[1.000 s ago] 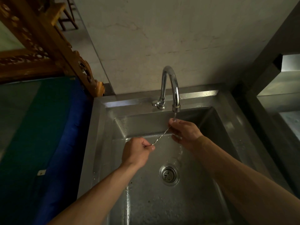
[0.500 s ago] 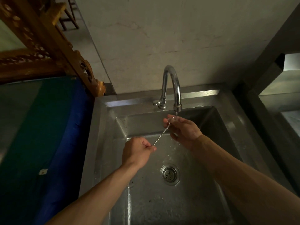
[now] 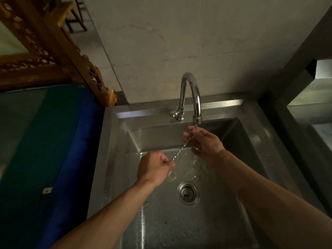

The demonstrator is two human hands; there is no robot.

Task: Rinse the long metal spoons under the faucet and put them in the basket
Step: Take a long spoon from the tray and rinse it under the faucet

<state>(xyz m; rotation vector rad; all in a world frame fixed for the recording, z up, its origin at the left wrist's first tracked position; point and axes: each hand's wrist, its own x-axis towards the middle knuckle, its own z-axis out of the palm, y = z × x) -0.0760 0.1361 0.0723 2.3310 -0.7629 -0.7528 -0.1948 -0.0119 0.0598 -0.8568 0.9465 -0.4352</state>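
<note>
I look down into a steel sink (image 3: 269, 159) that fills the lower centre of the frame, its basin wet and its round drain (image 3: 188, 193) just below the middle. To the left lies a blue and green cloth-covered surface (image 3: 53, 150), with a carved wooden frame (image 3: 59, 45) slanting across the upper left against a pale wall (image 3: 197, 42). A curved chrome faucet (image 3: 190, 94) rises from the sink's back ledge, its spout turned down and a thin stream of water falling from it. My right hand (image 3: 204, 142), right of centre, sits directly under the spout, its grip curled round the upper end of a long metal spoon (image 3: 180, 150); the bowl of the spoon is hidden in the fingers. My left hand (image 3: 152, 168), at centre, pinches the spoon's lower end between thumb and curled fingers. The thin twisted handle runs diagonally between the two hands, above the basin, well clear of the drain.
</note>
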